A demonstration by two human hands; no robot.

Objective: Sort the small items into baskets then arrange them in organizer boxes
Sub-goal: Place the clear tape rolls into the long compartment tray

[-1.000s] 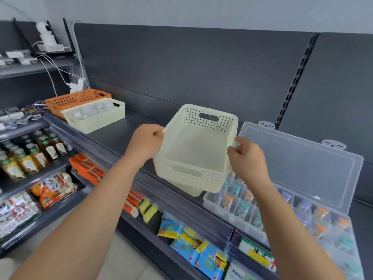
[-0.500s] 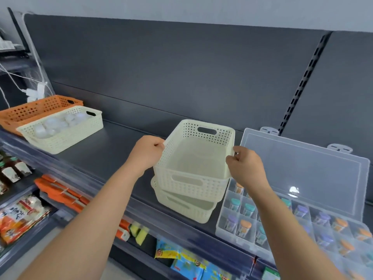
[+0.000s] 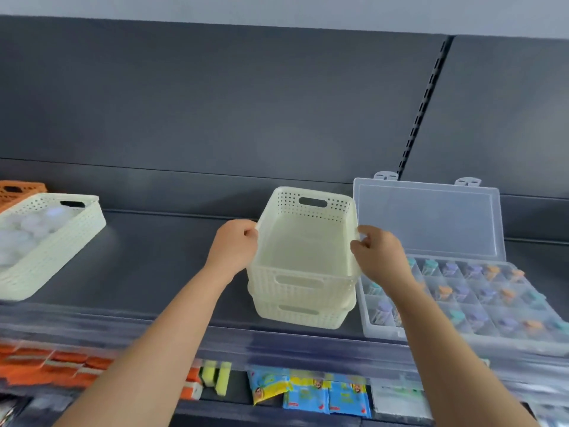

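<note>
Upper basket [image 3: 304, 251] atop lower basket [image 3: 300, 314] — beside organizer box [image 3: 428, 220] of capped vials [image 3: 445, 292]

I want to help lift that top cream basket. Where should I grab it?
Grip the top basket by the rim on its two long sides, coming from left and right, like the left hand and right hand now. It sits nested in the lower basket, so lift straight up. The oval slots at its ends would probably work too.
</note>
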